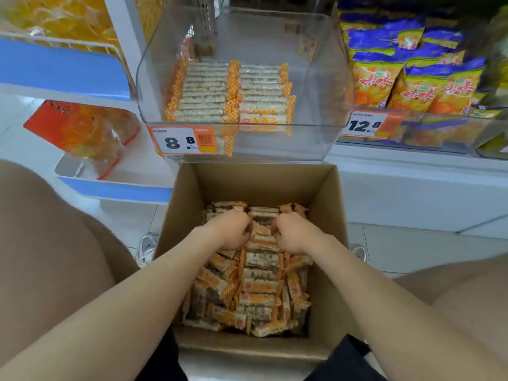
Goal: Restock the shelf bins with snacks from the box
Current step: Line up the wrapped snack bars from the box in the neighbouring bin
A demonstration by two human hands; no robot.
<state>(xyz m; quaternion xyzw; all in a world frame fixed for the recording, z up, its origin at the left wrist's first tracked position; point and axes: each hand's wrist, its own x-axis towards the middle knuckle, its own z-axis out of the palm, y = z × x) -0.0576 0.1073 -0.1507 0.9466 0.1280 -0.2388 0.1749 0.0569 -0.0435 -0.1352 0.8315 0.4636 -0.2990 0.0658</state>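
The brown cardboard box [324,215] is showing a matt, slightly fibrous paper surface. The film-wrapped snack bars [258,281] with orange checked ends lying inside it are glinting in thin, crinkled plastic wrap. The clear rounded plastic bin [316,111] is looking smooth and glossy, catching pale reflections. The purple-and-orange snack bags [417,89] beside it are shining like slick plastic film, and the white-and-orange price label [181,141] is looking like smooth printed paper.
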